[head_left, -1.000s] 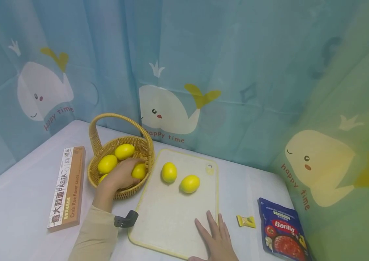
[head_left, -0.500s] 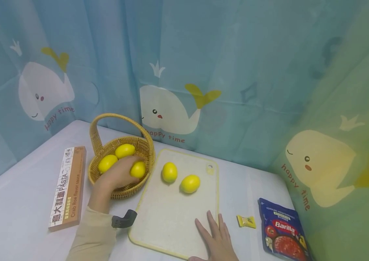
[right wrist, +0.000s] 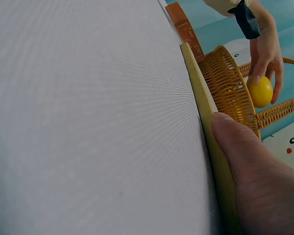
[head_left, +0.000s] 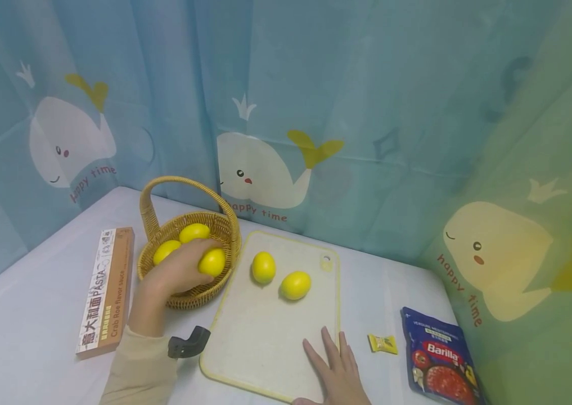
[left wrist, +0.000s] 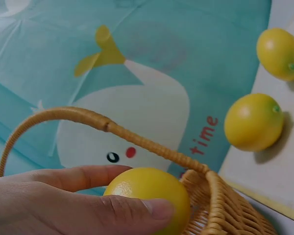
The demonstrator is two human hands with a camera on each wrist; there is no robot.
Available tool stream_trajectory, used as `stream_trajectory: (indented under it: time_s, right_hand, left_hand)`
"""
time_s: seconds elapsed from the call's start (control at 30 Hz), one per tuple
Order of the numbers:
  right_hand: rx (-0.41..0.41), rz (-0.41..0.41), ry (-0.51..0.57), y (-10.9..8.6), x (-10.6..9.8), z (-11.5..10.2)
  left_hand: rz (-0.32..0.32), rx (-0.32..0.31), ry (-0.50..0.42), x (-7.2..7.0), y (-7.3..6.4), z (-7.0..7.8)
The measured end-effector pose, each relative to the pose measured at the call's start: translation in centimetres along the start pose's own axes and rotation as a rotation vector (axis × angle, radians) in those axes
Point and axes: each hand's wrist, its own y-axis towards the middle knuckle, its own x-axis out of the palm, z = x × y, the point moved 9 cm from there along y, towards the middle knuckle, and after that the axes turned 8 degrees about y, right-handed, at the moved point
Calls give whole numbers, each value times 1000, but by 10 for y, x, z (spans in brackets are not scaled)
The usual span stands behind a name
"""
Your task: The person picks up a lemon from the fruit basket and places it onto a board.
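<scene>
Grip confirmed at the left hand (head_left: 179,269): thumb and fingers pinch the held lemon (head_left: 212,262) at the mouth of the wicker basket (head_left: 193,300), near the right-hand end of its handle (head_left: 184,180). Risks noted, from left to right: two other lemons visible in the basket, left lemon (head_left: 165,252) and rear lemon (head_left: 194,232), lie close to the gripping fingers and could be knocked if the hand swings that way. Raised carelessly, the held fruit or the knuckles could catch the handle or rim and tip the basket. Its skin appears slick, so a loose pinch might let it slip. On the cutting board (head_left: 265,337), the nearer-basket lemon (head_left: 264,267) and its neighbour (head_left: 296,285) rest on their sides with nothing beside them to check a roll; a bump could start one. Right hand (head_left: 338,374), fingers spread, rests at the board's near right edge; should its pressure ease, the board might slide. Condition of the held lemon: bright yellow, rounded, glossy, with no blemish seen on the exposed part; both lemons on the board show a greenish end in the left wrist view
</scene>
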Motion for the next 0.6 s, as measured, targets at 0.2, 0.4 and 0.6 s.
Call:
stream_trajectory:
  time_s: [0.2,0.4,0.6]
  right_hand:
    - [-4,-3,7,0,2,0]
    - [3,-8,15,-1,2,1]
    - [28,-35,13,0,2,1]
  left_hand:
    - [10,9,10,-10,-10,7]
    - [38,27,23,-17,-20,15]
    - [45,93,19,-18,-28,32]
